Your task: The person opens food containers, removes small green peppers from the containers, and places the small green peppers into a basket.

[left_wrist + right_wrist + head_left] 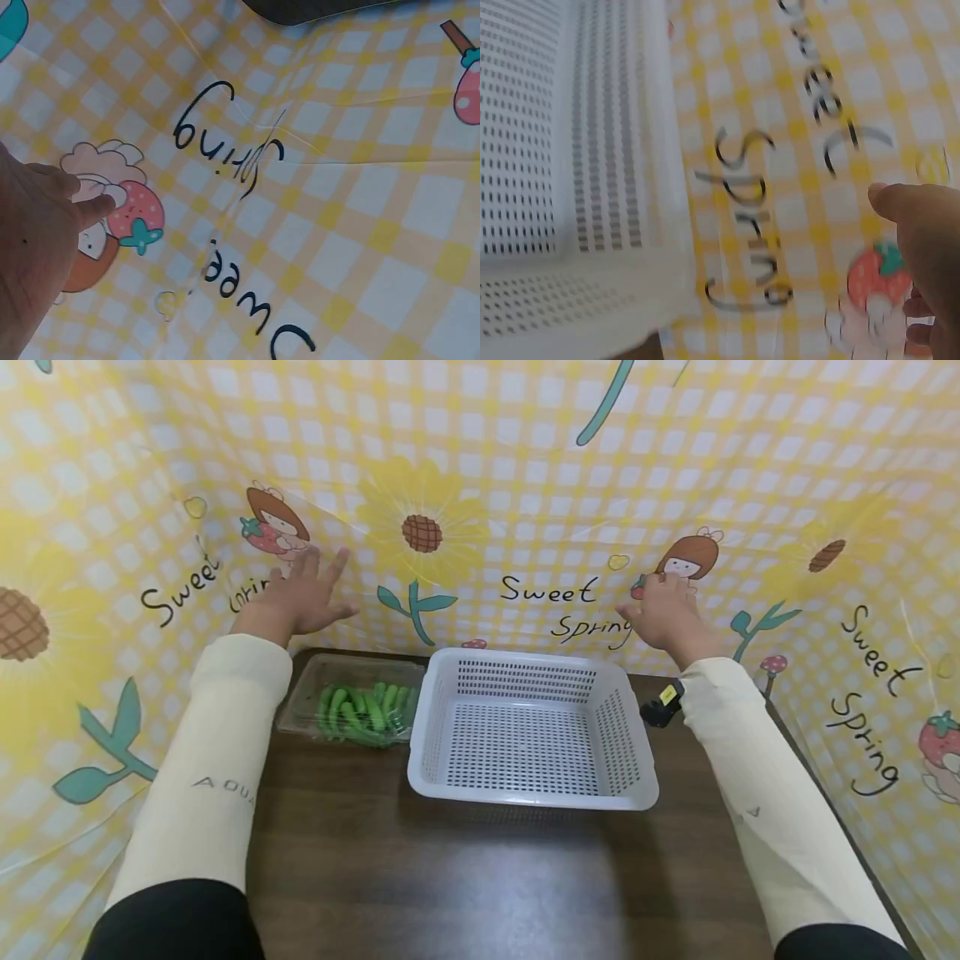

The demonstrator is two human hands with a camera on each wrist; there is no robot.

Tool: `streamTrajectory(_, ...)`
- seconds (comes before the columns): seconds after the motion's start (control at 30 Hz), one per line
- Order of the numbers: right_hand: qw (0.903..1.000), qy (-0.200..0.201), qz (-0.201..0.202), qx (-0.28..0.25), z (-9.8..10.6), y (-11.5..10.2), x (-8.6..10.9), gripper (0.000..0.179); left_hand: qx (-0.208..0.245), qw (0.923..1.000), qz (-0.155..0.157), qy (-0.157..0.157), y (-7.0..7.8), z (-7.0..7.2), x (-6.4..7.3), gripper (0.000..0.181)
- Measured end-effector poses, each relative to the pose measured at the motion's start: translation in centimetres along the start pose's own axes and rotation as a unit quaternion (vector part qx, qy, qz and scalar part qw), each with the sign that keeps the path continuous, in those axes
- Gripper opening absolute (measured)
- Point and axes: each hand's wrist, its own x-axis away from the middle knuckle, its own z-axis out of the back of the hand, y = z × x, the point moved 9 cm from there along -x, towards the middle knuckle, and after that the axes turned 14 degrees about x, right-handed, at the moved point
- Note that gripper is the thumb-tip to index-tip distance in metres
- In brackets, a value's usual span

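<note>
My left hand (303, 597) is raised in front of the patterned cloth with its fingers spread, holding nothing. It hovers above and behind a clear plastic box (300, 697) with several slim green vegetable pods or peppers (363, 714) in it. In the left wrist view, part of that hand (37, 232) shows against the cloth. A white perforated plastic basket (532, 797) with nothing in it stands right of the box. Beyond its far right corner, my right hand (667, 618) is held up with loosely bent fingers and nothing in them. The right wrist view catches its thumb side (926, 225) near the basket.
A yellow-and-white checked cloth (517, 510) with printed flowers and words hangs behind and at both sides. The brown wooden table (465, 877) reaches toward me. Beside the basket's right end lies a small black object (660, 710) with a yellow label, close to my right sleeve.
</note>
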Motion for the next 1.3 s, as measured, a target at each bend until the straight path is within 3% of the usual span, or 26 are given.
streamTrajectory(0.17, 0.9982, 0.023, 0.049, -0.025, 0.2, -4.9, 0.3, 0.074, -0.020, 0.9990, -0.036, -0.019, 1.6, -1.1, 0.6, 0.089)
streamTrajectory(0.37, 0.9831, 0.024, 0.154, -0.096, 0.2, -14.8, 2.1, 0.062, -0.053, 0.9936, -0.092, -0.039, 3.7, -3.9, 2.1, 0.083)
streamTrajectory(0.57, 0.9520, 0.010, 0.281, -0.121, -0.4, -25.6, 5.3, 0.043, -0.053, 0.9887, -0.117, -0.077, 4.7, -7.5, 3.7, 0.083)
streamTrajectory(0.67, 0.9292, -0.012, 0.347, -0.126, -1.4, -30.4, 6.9, 0.031, -0.043, 0.9878, -0.120, -0.089, 4.6, -8.9, 4.6, 0.085)
streamTrajectory(0.8, 0.8973, -0.042, 0.431, -0.087, -4.1, -35.2, 8.8, 0.024, -0.052, 0.9852, -0.139, -0.086, 4.2, -10.7, 5.8, 0.088)
streamTrajectory(0.87, 0.8885, -0.055, 0.453, -0.047, -5.8, -36.6, 9.6, 0.022, -0.056, 0.9836, -0.152, -0.078, 4.0, -11.7, 6.3, 0.089)
streamTrajectory(0.97, 0.8908, -0.063, 0.450, -0.001, -7.7, -37.3, 10.0, 0.023, -0.053, 0.9818, -0.167, -0.073, 3.8, -13.0, 6.9, 0.093)
streamTrajectory(1.07, 0.9033, -0.058, 0.424, 0.024, -8.5, -37.3, 9.9, 0.032, -0.049, 0.9806, -0.175, -0.075, 3.6, -14.0, 7.2, 0.093)
streamTrajectory(1.2, 0.9157, -0.043, 0.396, 0.056, -8.8, -37.1, 9.7, 0.033, -0.059, 0.9786, -0.184, -0.070, 3.5, -14.8, 7.4, 0.088)
streamTrajectory(1.3, 0.9222, -0.054, 0.371, 0.094, -9.4, -36.6, 9.5, 0.027, -0.070, 0.9765, -0.196, -0.057, 3.5, -14.9, 7.3, 0.085)
